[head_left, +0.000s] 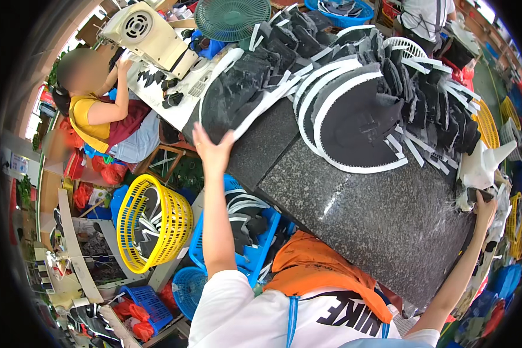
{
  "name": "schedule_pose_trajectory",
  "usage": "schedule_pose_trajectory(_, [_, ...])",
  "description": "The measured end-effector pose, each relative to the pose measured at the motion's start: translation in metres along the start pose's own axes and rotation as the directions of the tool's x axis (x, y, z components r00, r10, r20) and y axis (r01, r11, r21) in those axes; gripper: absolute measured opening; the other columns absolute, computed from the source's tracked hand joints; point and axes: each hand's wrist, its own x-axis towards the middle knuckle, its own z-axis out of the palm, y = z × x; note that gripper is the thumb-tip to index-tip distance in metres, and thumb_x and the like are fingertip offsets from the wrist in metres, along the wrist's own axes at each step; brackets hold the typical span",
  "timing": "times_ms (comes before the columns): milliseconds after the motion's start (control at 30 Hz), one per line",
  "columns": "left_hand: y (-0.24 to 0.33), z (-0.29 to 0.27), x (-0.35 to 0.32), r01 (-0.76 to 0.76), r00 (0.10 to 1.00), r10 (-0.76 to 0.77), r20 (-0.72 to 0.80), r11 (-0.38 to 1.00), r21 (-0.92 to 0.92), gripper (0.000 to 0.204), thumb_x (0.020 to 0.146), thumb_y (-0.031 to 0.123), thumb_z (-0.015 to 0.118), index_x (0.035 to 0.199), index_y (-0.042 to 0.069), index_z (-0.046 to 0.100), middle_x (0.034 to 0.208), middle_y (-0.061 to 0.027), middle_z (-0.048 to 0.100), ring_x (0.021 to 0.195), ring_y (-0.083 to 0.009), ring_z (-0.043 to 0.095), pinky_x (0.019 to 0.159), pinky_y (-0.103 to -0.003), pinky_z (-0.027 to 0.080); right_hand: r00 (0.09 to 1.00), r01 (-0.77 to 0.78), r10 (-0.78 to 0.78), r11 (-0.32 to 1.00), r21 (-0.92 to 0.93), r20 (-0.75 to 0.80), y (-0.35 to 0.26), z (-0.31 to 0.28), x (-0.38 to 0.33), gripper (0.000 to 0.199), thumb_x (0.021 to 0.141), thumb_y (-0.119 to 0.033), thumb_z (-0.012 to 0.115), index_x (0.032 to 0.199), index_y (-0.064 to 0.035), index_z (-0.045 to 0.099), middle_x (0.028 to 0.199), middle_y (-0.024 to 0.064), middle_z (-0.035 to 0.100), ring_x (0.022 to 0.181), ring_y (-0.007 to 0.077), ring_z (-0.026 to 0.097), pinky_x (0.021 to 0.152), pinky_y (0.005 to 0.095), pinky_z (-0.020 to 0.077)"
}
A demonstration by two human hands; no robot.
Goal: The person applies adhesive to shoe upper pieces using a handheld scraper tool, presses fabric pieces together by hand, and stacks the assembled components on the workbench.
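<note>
My left hand [212, 153] reaches to the left end of the table, thumb and fingers spread. Its fingertips are at the near edge of a heap of black, white-edged fabric pieces [238, 81]. At the far right, my right hand [486, 210] is closed round a small dark object [475, 195], whose kind I cannot make out. Beside that hand sits a white, crumpled plastic-like thing [481, 165]. Between my arms, a stack of curved black pieces with white trim [359, 119] lies on the dark speckled tabletop [354, 214].
A co-worker [101, 110] sits at a cream sewing machine [151, 35] on the left. Below are a yellow basket [182, 223] of cut pieces and a blue crate [269, 226]. A green fan-like round basket [232, 17] stands at the back. More black pieces [435, 110] pile up right.
</note>
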Motion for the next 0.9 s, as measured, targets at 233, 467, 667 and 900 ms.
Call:
schedule_pose_trajectory(233, [0.061,0.062,-0.001,-0.12,0.989,0.15,0.002,0.784,0.609,0.113,0.066,0.039,0.085,0.153,0.01,0.019,0.157,-0.0212,0.016,0.141,-0.0537,0.015,0.106,-0.074,0.017,0.922,0.187,-0.133,0.975,0.118,-0.363,-0.057,-0.045,-0.056,0.043,0.09,-0.037,0.068,0.113,-0.001,0.061,0.1,0.0137,0.059,0.091,0.0275,0.054,0.084,0.0384,0.0439])
schedule_pose_trajectory(467, [0.059,0.076,0.073,0.051,0.99,0.041,-0.132,0.778,0.626,0.113,0.069,0.04,0.084,0.152,0.004,0.017,0.154,-0.0232,0.023,0.137,-0.054,0.025,0.104,-0.073,0.023,0.948,0.176,-0.125,0.972,0.155,-0.294,-0.089,-0.059,-0.096,0.036,0.09,-0.023,0.068,0.12,-0.0048,0.06,0.109,0.0112,0.058,0.083,0.0211,0.053,0.074,0.0319,0.0444])
schedule_pose_trajectory(667, [0.217,0.114,-0.056,-0.739,0.646,0.738,0.194,0.669,-0.084,0.083,0.073,0.021,0.076,0.144,0.001,0.036,0.145,-0.0224,0.041,0.138,-0.0398,0.033,0.115,-0.05,0.026,0.885,0.397,-0.466,0.767,0.504,0.013,-0.231,-0.026,-0.111,0.037,0.083,-0.013,0.07,0.117,-0.0037,0.061,0.109,0.0117,0.06,0.092,0.0237,0.06,0.081,0.0324,0.0486])
schedule_pose_trajectory(900, [0.275,0.184,-0.081,-0.763,0.531,0.815,0.232,0.579,-0.286,0.058,0.076,0.009,0.074,0.129,0.004,0.051,0.131,-0.0157,0.054,0.129,-0.0396,0.045,0.11,-0.056,0.031,0.78,0.608,-0.584,0.621,0.495,-0.226,-0.365,0.046,-0.087,0.037,0.073,-0.006,0.071,0.108,-0.0029,0.058,0.107,0.0162,0.061,0.099,0.0357,0.057,0.09,0.0446,0.0448])
